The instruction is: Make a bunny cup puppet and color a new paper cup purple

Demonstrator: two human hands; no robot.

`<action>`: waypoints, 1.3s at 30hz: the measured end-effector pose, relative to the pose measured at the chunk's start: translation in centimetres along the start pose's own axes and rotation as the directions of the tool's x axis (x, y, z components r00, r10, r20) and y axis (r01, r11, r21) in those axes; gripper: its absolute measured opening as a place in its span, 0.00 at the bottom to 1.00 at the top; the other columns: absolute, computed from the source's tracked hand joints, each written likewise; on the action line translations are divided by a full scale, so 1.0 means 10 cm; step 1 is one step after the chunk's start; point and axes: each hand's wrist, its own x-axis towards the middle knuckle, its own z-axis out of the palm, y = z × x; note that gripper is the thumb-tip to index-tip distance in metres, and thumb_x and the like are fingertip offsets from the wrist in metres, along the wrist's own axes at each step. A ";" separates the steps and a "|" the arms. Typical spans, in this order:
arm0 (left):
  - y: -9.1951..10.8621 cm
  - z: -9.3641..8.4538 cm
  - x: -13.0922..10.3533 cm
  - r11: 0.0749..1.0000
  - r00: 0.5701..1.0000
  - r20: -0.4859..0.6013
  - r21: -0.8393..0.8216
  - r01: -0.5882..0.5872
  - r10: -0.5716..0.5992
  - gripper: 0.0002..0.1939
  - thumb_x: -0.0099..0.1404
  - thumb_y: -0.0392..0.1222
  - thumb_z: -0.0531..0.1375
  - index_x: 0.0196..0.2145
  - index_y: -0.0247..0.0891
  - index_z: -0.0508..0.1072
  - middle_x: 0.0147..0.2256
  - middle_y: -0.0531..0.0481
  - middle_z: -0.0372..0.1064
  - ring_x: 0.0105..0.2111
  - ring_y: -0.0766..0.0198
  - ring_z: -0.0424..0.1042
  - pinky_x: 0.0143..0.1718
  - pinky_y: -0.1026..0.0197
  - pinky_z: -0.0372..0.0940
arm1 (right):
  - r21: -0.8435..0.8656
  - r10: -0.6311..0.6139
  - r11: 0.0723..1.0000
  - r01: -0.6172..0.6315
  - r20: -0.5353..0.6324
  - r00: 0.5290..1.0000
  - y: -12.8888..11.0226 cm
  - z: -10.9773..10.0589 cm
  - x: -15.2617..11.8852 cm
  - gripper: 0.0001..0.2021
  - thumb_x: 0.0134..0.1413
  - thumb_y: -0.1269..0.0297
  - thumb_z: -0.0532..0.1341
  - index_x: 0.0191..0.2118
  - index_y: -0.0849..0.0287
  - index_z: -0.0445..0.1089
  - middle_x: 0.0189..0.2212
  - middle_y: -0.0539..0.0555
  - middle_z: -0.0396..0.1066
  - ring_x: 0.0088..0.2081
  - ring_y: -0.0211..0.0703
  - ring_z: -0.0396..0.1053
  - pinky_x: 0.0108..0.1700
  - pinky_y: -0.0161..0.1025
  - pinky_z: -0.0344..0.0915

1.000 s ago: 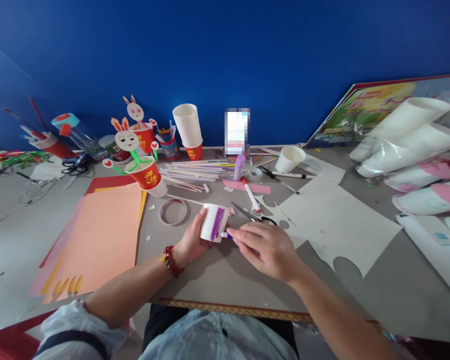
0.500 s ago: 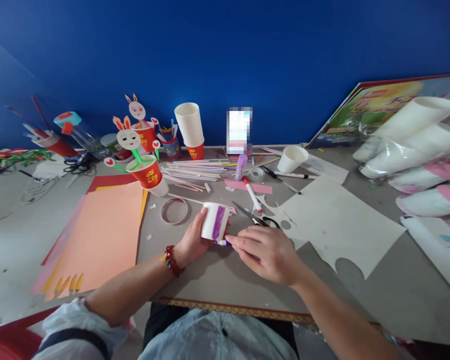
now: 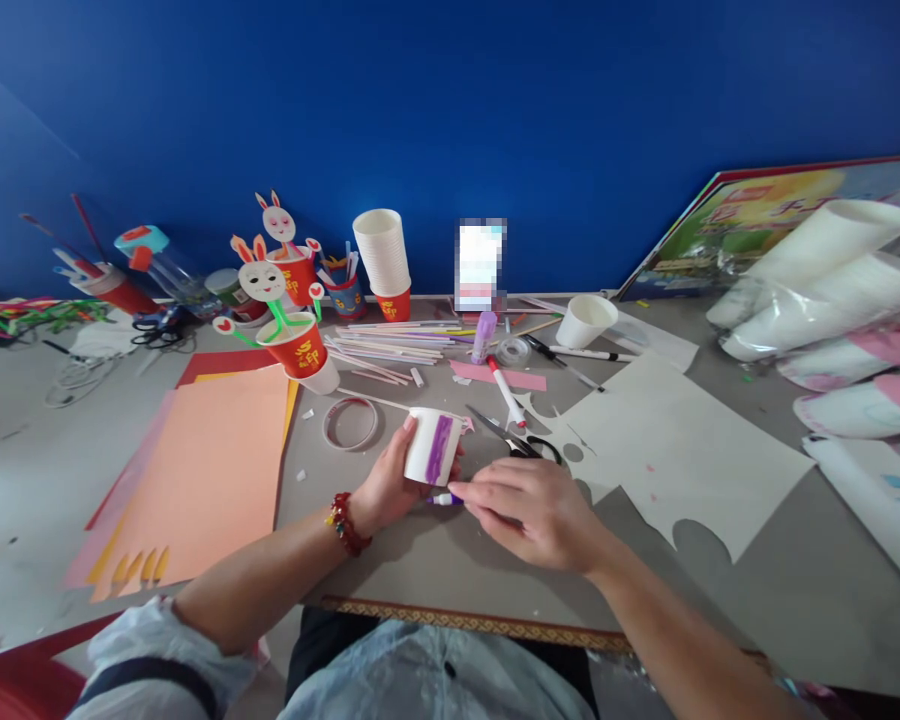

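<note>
My left hand (image 3: 388,478) is wrapped round a white paper cup (image 3: 423,446), which lies tipped with its side towards me. A broad purple stripe runs along the cup's wall. My right hand (image 3: 536,508) is closed, thumb and fingers pinching a purple-and-white marker (image 3: 444,499). The marker points left, just below the cup's lower end, and appears apart from it. Black-handled scissors (image 3: 525,442) lie behind my right hand. A roll of tape (image 3: 350,424) rests left of the cup.
Orange paper sheets (image 3: 202,460) lie at left, near red cups with rabbit figures (image 3: 294,345). Paper straws (image 3: 390,342), a red-capped marker (image 3: 507,392), a glue stick (image 3: 484,338) and another white cup (image 3: 586,322) are behind. Cut white paper (image 3: 682,450) spreads at right.
The purple marker has moved slightly down, away from the cup's lower end. The cup stays in my left hand, almost in the same place.
</note>
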 end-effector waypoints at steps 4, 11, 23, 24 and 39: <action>0.00 0.01 0.00 0.999 1.000 -0.013 -0.029 -0.015 0.014 0.27 0.68 0.60 0.58 0.47 0.30 0.78 0.38 0.37 0.79 0.36 0.55 0.78 0.38 0.58 0.70 | -0.014 0.070 0.997 -0.072 -0.138 0.988 0.03 0.00 -0.01 0.14 0.64 0.73 0.60 0.52 0.56 0.74 0.37 0.53 0.80 0.35 0.40 0.76 0.37 0.36 0.71; 0.01 -0.02 0.01 0.999 0.999 0.042 -0.046 -0.003 0.005 0.31 0.67 0.63 0.58 0.45 0.27 0.78 0.37 0.37 0.79 0.32 0.57 0.77 0.35 0.60 0.70 | 0.025 0.028 0.999 -0.027 -0.028 0.999 0.02 0.01 -0.01 0.12 0.64 0.72 0.59 0.50 0.57 0.75 0.35 0.53 0.80 0.34 0.40 0.76 0.34 0.35 0.70; 0.00 -0.03 0.02 0.999 0.999 0.037 -0.039 -0.020 0.022 0.30 0.67 0.62 0.58 0.46 0.28 0.78 0.38 0.37 0.79 0.33 0.56 0.77 0.37 0.58 0.71 | 0.067 0.047 0.997 -0.041 -0.097 0.994 0.04 0.01 -0.02 0.13 0.64 0.73 0.60 0.51 0.56 0.74 0.37 0.53 0.80 0.35 0.40 0.76 0.37 0.36 0.72; -0.01 -0.03 0.02 0.999 0.999 0.029 -0.039 -0.029 0.030 0.30 0.66 0.62 0.59 0.47 0.29 0.78 0.38 0.37 0.79 0.33 0.56 0.78 0.38 0.57 0.71 | 0.055 0.074 0.996 -0.066 -0.147 0.986 0.05 -0.01 -0.02 0.14 0.63 0.74 0.60 0.52 0.56 0.73 0.38 0.53 0.80 0.37 0.41 0.77 0.39 0.37 0.72; -0.03 0.01 -0.03 0.996 0.996 0.079 0.081 -0.044 0.037 0.36 0.60 0.64 0.64 0.54 0.30 0.74 0.36 0.39 0.79 0.31 0.56 0.76 0.35 0.57 0.68 | -0.165 0.104 0.976 -0.145 -0.236 0.966 0.10 -0.07 -0.03 0.15 0.62 0.75 0.61 0.52 0.57 0.75 0.38 0.54 0.80 0.37 0.41 0.77 0.40 0.37 0.72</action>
